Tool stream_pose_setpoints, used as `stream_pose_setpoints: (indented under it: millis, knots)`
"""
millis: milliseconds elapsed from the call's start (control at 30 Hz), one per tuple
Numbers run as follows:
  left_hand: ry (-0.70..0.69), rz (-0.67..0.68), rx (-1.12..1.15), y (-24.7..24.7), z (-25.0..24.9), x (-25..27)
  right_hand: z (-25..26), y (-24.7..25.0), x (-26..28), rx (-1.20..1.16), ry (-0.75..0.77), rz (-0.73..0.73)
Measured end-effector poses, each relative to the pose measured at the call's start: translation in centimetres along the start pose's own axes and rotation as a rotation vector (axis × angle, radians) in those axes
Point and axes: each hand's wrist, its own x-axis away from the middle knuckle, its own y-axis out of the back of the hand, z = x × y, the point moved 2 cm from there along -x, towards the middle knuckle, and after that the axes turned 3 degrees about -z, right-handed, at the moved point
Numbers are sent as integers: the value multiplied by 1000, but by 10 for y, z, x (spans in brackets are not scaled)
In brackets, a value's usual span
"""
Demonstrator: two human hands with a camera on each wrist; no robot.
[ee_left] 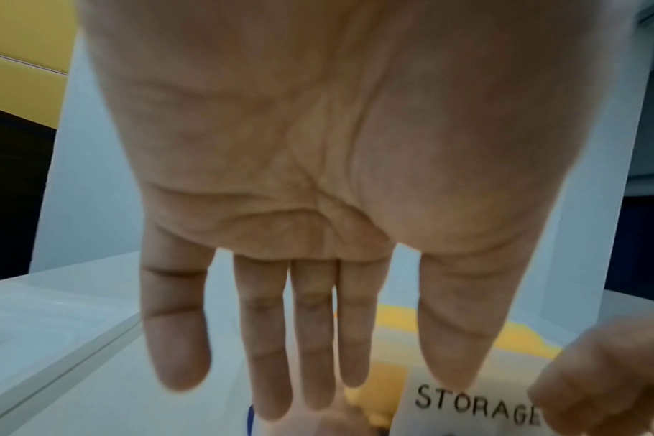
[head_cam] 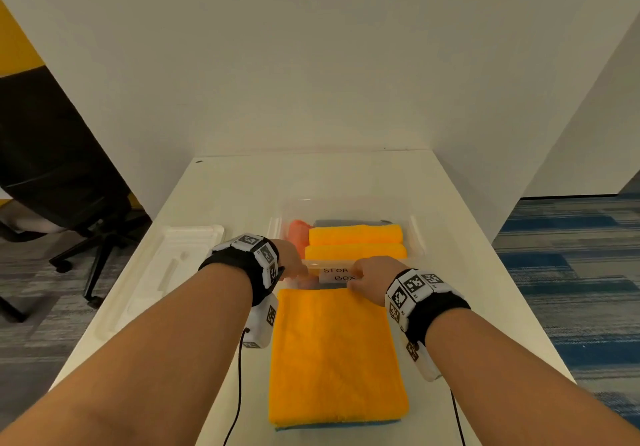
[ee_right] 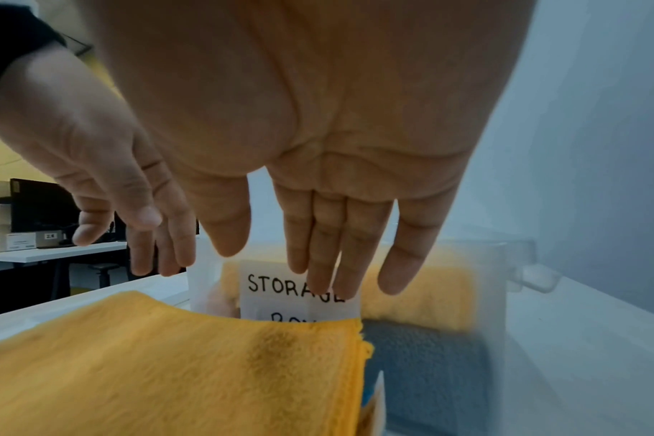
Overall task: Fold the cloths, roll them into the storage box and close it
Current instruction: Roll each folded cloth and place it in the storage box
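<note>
A folded orange cloth (head_cam: 336,355) lies flat on the white table in front of me, and a blue cloth (head_cam: 339,423) shows under its near edge. Behind it stands the clear storage box (head_cam: 415,234) with its "STORAGE BOX" label (ee_right: 292,289). Inside are two orange rolls (head_cam: 356,243), a salmon roll (head_cam: 298,231) and a grey one (head_cam: 346,223). My left hand (ee_left: 314,383) and right hand (ee_right: 303,259) hover at the cloth's far edge, against the box front. Both have straight fingers and hold nothing.
The white box lid (head_cam: 166,272) lies on the table, left of the box. A white partition wall closes the table's back and right side. An office chair (head_cam: 86,224) stands on the floor at the left. Bare table stretches behind the box.
</note>
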Motion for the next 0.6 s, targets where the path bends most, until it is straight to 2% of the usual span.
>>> stream_pose_setpoints:
  millis: [67,133,233,367,467,600]
  knots:
    - [-20,-33,-109,-8,8,-5,-3,-1,1,-18,-12,-23]
    - [17,-39,-165,-19,20,-14,-4,-1,3,-9,-13,-26]
    - [120,37,-90,-37,32,-15,-4,-2,8,8,-6,-23]
    - [159,48,-33,-54,36,-14,-3,-6,13,-21,-7,-29]
    - [115,20,18,-57,43,-24,-3,-9,16,-63,-5,-41]
    - [-50,0,282,-49,25,4,-3,-10,20,-96,16,-82]
